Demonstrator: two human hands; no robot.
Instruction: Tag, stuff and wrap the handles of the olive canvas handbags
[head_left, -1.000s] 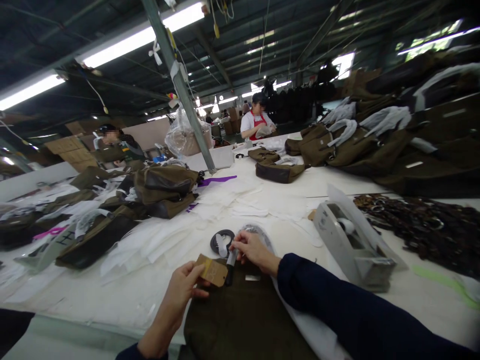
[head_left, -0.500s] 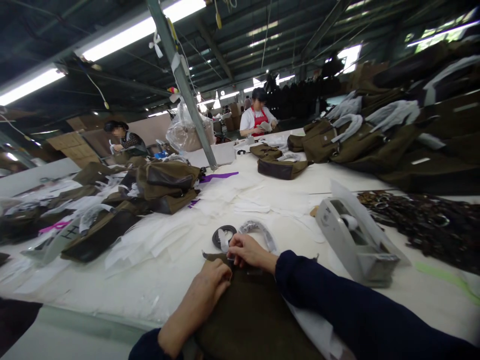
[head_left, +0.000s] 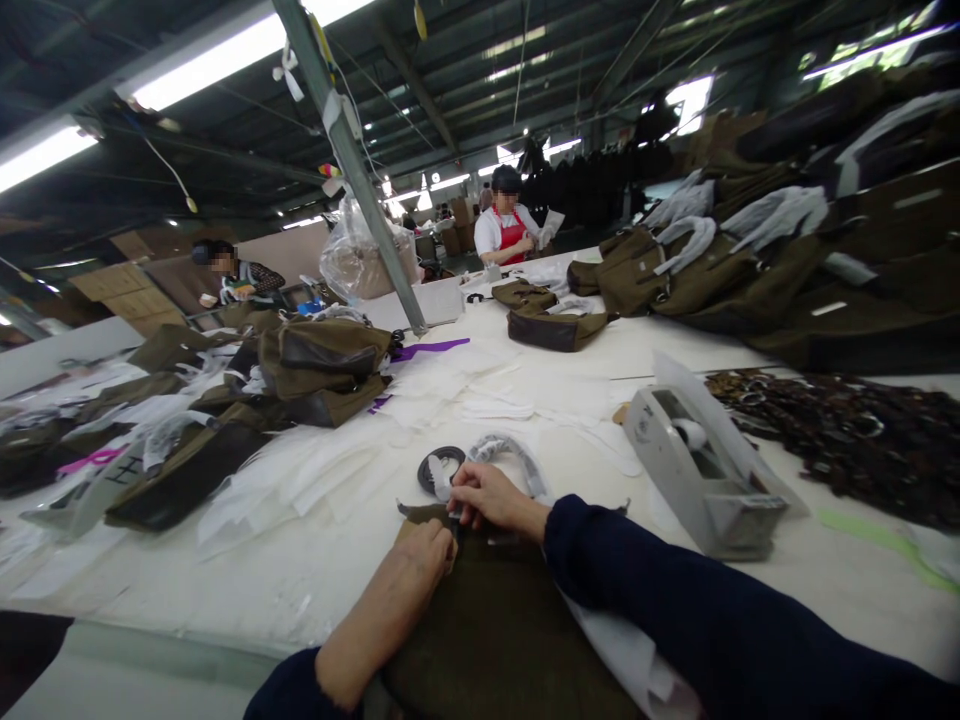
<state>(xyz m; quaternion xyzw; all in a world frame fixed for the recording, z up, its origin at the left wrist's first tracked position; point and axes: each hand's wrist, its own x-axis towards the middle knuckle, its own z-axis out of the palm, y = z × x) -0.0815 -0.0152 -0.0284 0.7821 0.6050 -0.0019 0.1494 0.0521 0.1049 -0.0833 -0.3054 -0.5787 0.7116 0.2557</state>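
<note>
An olive-brown fabric bag (head_left: pixel 502 630) lies in front of me, its top edge pointing away. My left hand (head_left: pixel 420 565) is closed on the left part of that top edge, fingers curled over the fabric. Just beyond it, my right hand (head_left: pixel 486 497) pinches at the top edge; what its fingertips hold is too small to make out. Touching the far side of the bag is a wrapped handle (head_left: pixel 510 447) arching up. Beside it sits a coiled dark strap (head_left: pixel 435 468) with a white wrap around it.
A grey tape dispenser (head_left: pixel 697 470) stands to the right, near a heap of dark straps (head_left: pixel 862 430). Piles of olive bags (head_left: pixel 322 360) lie at left and right (head_left: pixel 720 270). White sheets (head_left: pixel 300 470) cover the table's middle. Two people work across the table beyond a slanted metal post (head_left: pixel 352 170).
The view has shifted slightly. Both hands stay at the bag's top edge with nearly the same grip. The far co-worker in the red apron has raised a pale item.
</note>
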